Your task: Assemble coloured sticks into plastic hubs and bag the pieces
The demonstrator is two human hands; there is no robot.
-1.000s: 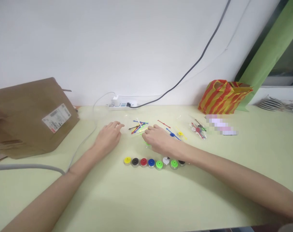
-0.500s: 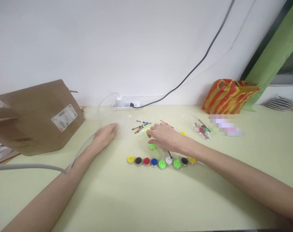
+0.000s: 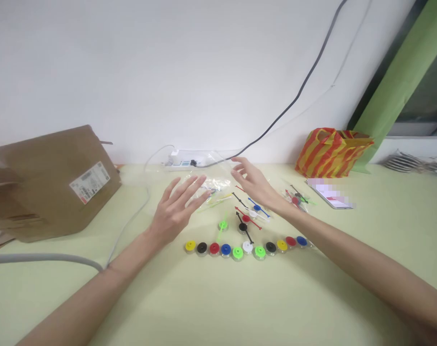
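Note:
My left hand (image 3: pixel 173 214) is open, palm down with its fingers spread, at the left edge of a clear plastic bag (image 3: pixel 218 183). On the bag's right side, my right hand (image 3: pixel 252 180) has bent fingers held apart; I cannot tell whether its fingertips touch the film. Loose coloured arrow pointers (image 3: pixel 213 204) lie partly beneath the bag. Nearer me are spinners with arrows on round bases: a green spinner (image 3: pixel 223 225), a black spinner (image 3: pixel 243 227), a red spinner (image 3: pixel 246 218) and a blue spinner (image 3: pixel 257 207). A row of round coloured bases (image 3: pixel 226 250) runs in front.
A cardboard box (image 3: pixel 52 187) stands at the left, with a grey cable (image 3: pixel 59 257) crossing by my left forearm. A power strip (image 3: pixel 182 166) lies against the wall. To the right are a phone (image 3: pixel 330 194), a striped bag (image 3: pixel 328 154) and a packet of parts (image 3: pixel 297 198).
My left hand has moved right and spread its fingers. My right hand has drawn back toward the wall, uncovering the spinners. The clear bag has shifted right over the loose arrows.

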